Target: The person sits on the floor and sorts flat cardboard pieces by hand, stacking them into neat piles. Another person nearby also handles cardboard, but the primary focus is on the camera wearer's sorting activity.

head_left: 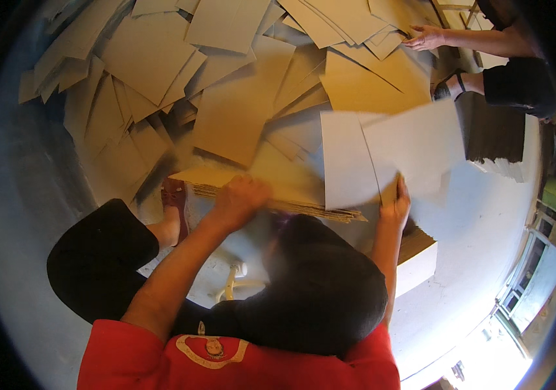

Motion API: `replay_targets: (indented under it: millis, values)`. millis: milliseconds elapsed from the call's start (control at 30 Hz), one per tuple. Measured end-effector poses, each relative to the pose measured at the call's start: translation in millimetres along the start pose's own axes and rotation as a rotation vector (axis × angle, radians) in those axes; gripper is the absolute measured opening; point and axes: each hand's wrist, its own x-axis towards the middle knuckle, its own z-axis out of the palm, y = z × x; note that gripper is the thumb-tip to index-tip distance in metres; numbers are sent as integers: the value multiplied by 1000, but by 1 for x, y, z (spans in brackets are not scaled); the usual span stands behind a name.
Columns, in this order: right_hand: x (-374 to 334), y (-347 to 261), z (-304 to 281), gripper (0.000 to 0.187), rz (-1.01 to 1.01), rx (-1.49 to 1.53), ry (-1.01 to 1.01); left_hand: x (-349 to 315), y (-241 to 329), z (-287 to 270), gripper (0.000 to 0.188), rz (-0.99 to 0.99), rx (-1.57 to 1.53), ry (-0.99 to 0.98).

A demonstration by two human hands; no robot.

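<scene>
A stack of brown cardboard sheets [310, 207] lies across in front of my knees, its layered edges toward me. My left hand [242, 198] is closed on the near edge of this stack, fingers partly hidden. To the right, my right hand [395, 205] grips the near corner of a pale-faced cardboard sheet [414, 146], tilted and slightly blurred. Another pale sheet [344, 159] sits at its left, partly covered by it. Beyond the stack, loose brown cardboard sheets [232, 117] spread in an overlapping heap.
A neat block of sheets [417, 260] stands beside my right knee. Another person's hand [426, 38] reaches over the heap at the far right, above a dark stack [495, 130]. A yellowish stool leg [229, 284] shows between my legs.
</scene>
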Motion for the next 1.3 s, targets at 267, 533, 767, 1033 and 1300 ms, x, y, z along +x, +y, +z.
replay_targets:
  millis: [267, 533, 767, 1033, 1300]
  values:
    - [-115, -73, 43, 30, -366, -382, -27, -16, -5, 2, 14, -22, 31, 17]
    - [-169, -206, 175, 19, -495, -1506, -544, -23, -5, 6, 15, -40, 58, -29]
    - [-123, -97, 248, 10, -497, -1923, -1056, -19, -1, 11, 31, -54, 100, -164]
    - [-101, 33, 203, 6, -930, -2096, -1216, -20, -3, 9, 46, 63, 127, 4]
    - [-134, 40, 190, 10, -686, -2187, -1334, -23, -2, 4, 47, 115, -31, 34]
